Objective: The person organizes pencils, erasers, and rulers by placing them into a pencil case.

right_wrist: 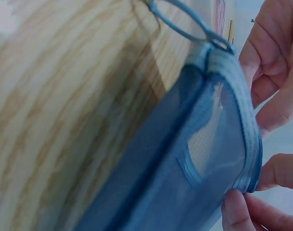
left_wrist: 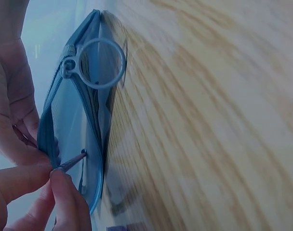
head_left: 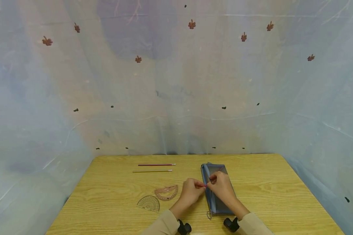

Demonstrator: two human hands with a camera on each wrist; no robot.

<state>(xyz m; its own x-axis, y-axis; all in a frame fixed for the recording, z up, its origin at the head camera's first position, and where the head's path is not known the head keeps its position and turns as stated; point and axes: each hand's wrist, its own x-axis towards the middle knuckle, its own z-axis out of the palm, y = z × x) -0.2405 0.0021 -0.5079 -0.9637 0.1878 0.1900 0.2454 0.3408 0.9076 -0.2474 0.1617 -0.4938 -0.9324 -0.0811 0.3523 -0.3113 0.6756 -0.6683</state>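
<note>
A blue-grey mesh zip pouch [head_left: 222,202] lies on the table, its zip side unzipped. My right hand [head_left: 222,186] pinches the zipper edge, and in the right wrist view thumb and fingertips [right_wrist: 276,173] grip that edge from both sides. From the left, my left hand [head_left: 191,191] holds a slim pink pencil [head_left: 205,186] between its fingertips. In the left wrist view the pencil [left_wrist: 72,162] points into the pouch's opening, its dark tip inside. A ring pull [left_wrist: 102,64] hangs at the pouch's near end. The pencil's other end is hidden by the fingers.
Left of my hands lie an orange-tinted protractor [head_left: 166,192] and a clear protractor [head_left: 149,203]. Farther back, a red pencil [head_left: 156,164] and a yellow pencil [head_left: 152,171] lie side by side. The wooden table [head_left: 282,195] ends at a patterned curtain [head_left: 176,81].
</note>
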